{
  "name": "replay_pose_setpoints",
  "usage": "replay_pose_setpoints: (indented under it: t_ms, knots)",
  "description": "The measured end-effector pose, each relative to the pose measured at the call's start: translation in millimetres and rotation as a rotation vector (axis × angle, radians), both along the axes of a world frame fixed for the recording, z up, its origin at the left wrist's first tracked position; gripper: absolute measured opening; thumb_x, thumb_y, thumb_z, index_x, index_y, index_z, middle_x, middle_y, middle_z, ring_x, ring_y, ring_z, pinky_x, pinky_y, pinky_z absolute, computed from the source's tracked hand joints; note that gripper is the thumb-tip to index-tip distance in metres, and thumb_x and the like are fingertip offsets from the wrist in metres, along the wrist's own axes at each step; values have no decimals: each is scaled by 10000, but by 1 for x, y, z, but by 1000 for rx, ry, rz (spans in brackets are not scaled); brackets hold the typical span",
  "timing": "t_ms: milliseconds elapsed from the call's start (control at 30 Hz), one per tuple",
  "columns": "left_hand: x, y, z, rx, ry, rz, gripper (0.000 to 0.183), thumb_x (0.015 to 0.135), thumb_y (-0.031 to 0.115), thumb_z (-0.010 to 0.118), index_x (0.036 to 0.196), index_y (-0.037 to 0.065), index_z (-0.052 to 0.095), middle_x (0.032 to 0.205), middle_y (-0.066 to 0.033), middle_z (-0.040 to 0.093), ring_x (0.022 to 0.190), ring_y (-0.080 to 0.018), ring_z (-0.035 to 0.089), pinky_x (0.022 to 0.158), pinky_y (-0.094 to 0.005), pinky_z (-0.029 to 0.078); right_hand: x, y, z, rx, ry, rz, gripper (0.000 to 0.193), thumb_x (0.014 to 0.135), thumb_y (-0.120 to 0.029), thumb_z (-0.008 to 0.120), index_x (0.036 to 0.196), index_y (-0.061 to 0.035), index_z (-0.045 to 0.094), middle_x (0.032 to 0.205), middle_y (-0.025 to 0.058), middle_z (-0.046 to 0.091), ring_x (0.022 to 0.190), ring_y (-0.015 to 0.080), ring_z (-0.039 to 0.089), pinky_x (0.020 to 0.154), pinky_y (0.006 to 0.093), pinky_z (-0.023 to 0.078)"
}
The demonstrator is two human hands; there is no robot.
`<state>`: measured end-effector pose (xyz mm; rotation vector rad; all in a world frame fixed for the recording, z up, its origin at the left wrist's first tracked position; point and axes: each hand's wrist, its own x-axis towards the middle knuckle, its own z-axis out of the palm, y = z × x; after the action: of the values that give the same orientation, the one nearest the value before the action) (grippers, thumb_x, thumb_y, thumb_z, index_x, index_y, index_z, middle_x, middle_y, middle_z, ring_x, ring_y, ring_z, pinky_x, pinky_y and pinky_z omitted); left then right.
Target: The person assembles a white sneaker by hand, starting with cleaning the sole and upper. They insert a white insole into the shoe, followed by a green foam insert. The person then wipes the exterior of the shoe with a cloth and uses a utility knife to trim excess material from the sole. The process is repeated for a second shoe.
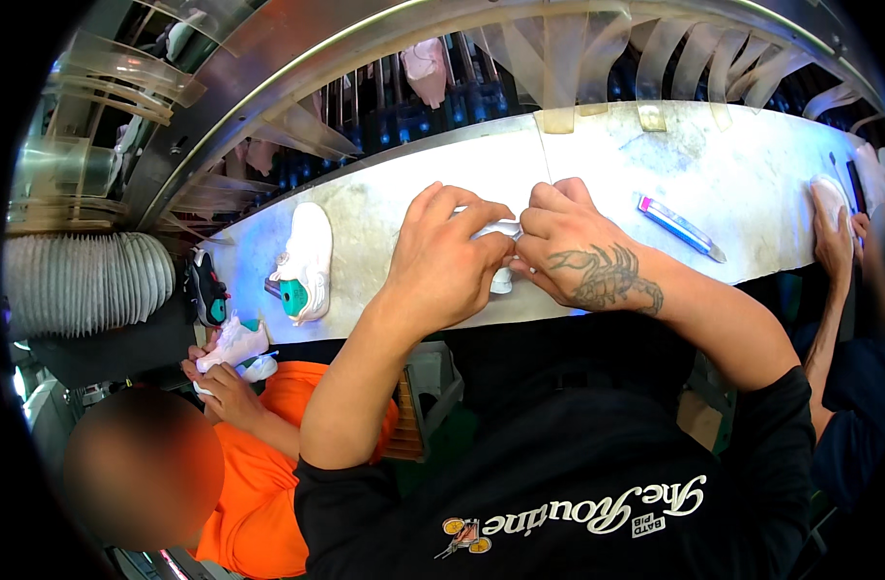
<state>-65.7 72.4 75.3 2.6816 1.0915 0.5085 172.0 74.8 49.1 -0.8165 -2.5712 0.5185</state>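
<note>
In the middle of the pale worktable (pixel 394 174), my left hand (pixel 445 253) and my right hand (pixel 576 242) meet around a small white piece (pixel 501 282). My fingers hide most of it, and its exact kind cannot be made out. Both hands are closed on it, thumbs and fingertips pressed close together. To the left of my left hand lies a white shoe (pixel 309 261) with a teal patch at its heel. Beyond my right forearm rests a blue cutter knife (pixel 681 229) with a pink end.
On my left, a person in orange (pixel 259 464) holds a white and teal shoe (pixel 235 340); near it stands a dark shoe (pixel 207 290). At the far right another person's hand (pixel 833 237) grips a pale item. Behind the table, clear strips (pixel 655 63) hang before a roller conveyor (pixel 384 97).
</note>
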Motion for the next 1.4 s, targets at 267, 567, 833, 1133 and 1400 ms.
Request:
replay_pose_setpoints:
  t_ms: [267, 567, 833, 1133, 1400]
  knots:
    - [-1, -6, -9, 34, 9, -10, 162, 793, 89, 843, 941, 154, 836, 1237, 2, 763, 1228, -284, 667, 1198, -663, 425, 3, 4, -6, 38, -4, 139, 226, 933, -270, 805, 882, -50, 806, 969, 85, 692, 1049, 282, 568, 935, 444, 443]
    - [-16, 6, -5, -121, -117, -53, 170, 824, 56, 851, 977, 130, 840, 1274, -8, 761, 1209, -319, 632, 1053, -468, 538, 7, -7, -6, 127, 120, 64, 186, 909, -228, 858, 912, -71, 759, 962, 86, 616, 1027, 314, 568, 994, 478, 457]
    - [-14, 23, 11, -253, -71, -44, 204, 862, 85, 869, 1061, 133, 859, 1327, -29, 757, 1231, -330, 616, 1062, -441, 533, 13, -10, -7, 27, 207, -81, 174, 914, -163, 870, 1024, -61, 782, 1005, 98, 627, 1044, 323, 576, 956, 461, 470]
    - [-14, 20, 10, -270, -88, -6, 227, 837, 128, 864, 1062, 156, 873, 1320, -49, 765, 1225, -334, 624, 1084, -444, 522, 6, -21, -9, 45, 228, -192, 153, 911, -76, 827, 1060, -60, 793, 1015, 102, 624, 1058, 331, 581, 954, 458, 454]
    - [-11, 14, 4, -206, -113, 50, 200, 808, 153, 894, 1006, 149, 870, 1295, -22, 774, 1223, -322, 620, 1088, -438, 516, 2, -20, -9, 45, 206, -203, 191, 873, -104, 829, 1045, -52, 763, 1045, 121, 617, 1110, 349, 576, 1007, 491, 456]
